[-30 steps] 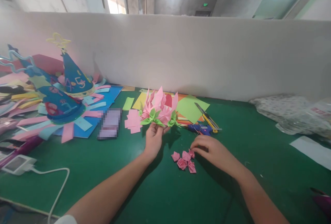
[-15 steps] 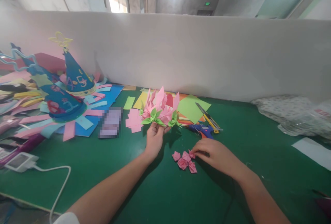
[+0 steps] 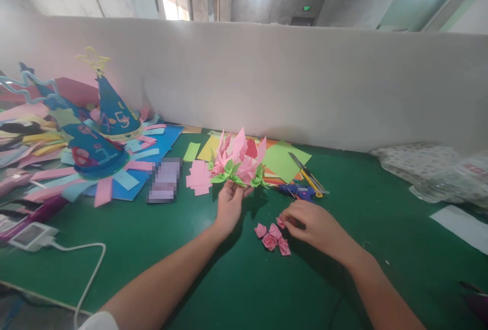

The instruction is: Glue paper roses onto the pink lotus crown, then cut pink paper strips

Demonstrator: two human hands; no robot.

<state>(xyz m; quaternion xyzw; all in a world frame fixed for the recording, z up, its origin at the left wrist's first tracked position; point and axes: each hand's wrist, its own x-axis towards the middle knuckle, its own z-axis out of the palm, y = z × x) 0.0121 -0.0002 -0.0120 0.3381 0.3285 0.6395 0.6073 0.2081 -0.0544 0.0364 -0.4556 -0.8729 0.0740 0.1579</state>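
My left hand is closed on the underside of a paper flower crown, which has tall pink folded petals and green paper leaves. It is held above the green table; part of its base is hidden by the fingers. My right hand pinches a small pink paper rose between thumb and fingertips. Just left of and below it, several more pink paper roses lie in a cluster on the table. A blue glue gun lies beyond my right hand, its handle partly covered by the hand.
A yellow utility knife and coloured paper sheets lie behind the glue gun. Pink paper slips and a phone are left of the crown. Decorated blue cone hats and a white cable occupy the left; plastic bags lie right.
My right hand has closed on one rose and lifted it slightly up and away from the cluster. My left hand and the crown have barely moved.
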